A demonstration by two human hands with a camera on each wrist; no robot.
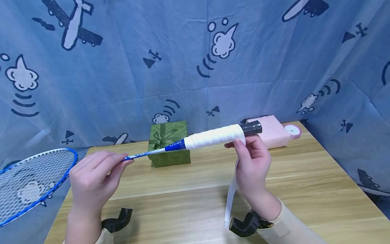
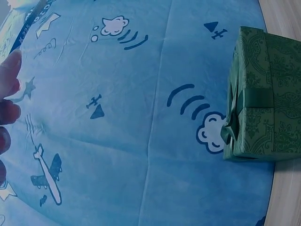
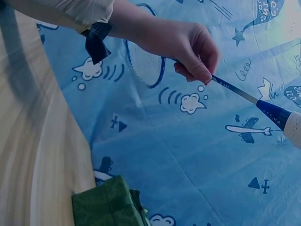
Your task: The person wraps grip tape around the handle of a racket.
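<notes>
Badminton racket (image 1: 158, 150) held level above the wooden surface (image 1: 195, 200), head off the left edge. Handle mostly covered in white grip tape (image 1: 213, 136), black butt end still bare. Right hand (image 1: 251, 162): fingers pinch the tape at the handle's end, loose tail hanging toward the surface. Left hand (image 1: 91, 176): fingers curled around the thin shaft. Behind the racket: green gift box (image 1: 169, 142), then pink box (image 1: 271, 130) with ribbon roll (image 1: 292, 130) just beside it.

The racket's blue cone (image 1: 175, 145) reads "AESIKA" — its shaft (image 1: 140, 155) shows "A-225"
</notes>
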